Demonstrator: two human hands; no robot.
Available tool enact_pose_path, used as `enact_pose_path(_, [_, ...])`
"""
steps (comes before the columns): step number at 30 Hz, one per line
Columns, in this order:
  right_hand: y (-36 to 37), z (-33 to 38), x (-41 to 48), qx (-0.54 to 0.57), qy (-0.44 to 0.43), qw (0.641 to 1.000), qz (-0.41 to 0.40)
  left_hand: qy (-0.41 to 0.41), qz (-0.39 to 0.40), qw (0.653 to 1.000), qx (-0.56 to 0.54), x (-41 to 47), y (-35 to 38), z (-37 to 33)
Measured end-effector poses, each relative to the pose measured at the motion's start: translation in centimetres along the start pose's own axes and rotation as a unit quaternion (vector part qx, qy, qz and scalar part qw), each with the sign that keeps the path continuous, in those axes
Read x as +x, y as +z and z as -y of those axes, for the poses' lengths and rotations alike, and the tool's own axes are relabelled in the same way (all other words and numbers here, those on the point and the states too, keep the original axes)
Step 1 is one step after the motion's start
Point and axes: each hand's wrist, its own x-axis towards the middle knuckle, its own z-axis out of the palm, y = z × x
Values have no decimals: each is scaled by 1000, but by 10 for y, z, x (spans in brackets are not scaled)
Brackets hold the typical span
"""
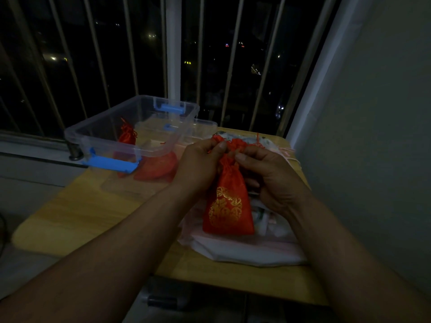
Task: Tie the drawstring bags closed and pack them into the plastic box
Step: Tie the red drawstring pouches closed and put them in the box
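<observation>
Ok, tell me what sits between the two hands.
Head view: the gathered neck of the red drawstring bag, pinched by the left hand and right hand.

Your view is dim and underexposed. The barred window [105, 54] ahead of you is black, broken only by small smeared points of light. The shiny red drawstring bag with gold print [227, 206] is the brightest thing; your left hand [198, 164] and right hand [268, 176] come out dark and flat. The yellow wooden bench [81, 206] carries weak, even light with only soft-edged shadow. The bars bow outward toward the frame edges, and the lower corners sink into murk.
</observation>
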Motion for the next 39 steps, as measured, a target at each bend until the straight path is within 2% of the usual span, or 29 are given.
enact_pose_path(5, [0,-3,5,36,35,999,-9,-2,5,1000,-15,-1,0,-1])
enact_pose_path(9, [1,1,6,105,99,990,-7,9,2,1000,-5,2,-3,3])
enact_pose_path(14, [0,3,10,32,147,988,-36,55,-22,998,-15,7,-7,-11])
enact_pose_path(18, [1,5,10,-14,151,988,-24,93,10,995,20,7,-7,-21])
enact_pose_path(26, [2,11,6,-111,123,986,24,77,71,994,16,6,-6,-25])
enact_pose_path(30, [2,10,5,-109,114,987,9,99,94,989,49,8,-4,-24])
enact_pose_path(34, [-3,9,6,-43,109,993,-26,131,127,972,150,4,-3,-9])
enact_pose_path(39, [-3,7,5,-32,108,993,-45,156,129,948,244,-3,-1,-4])
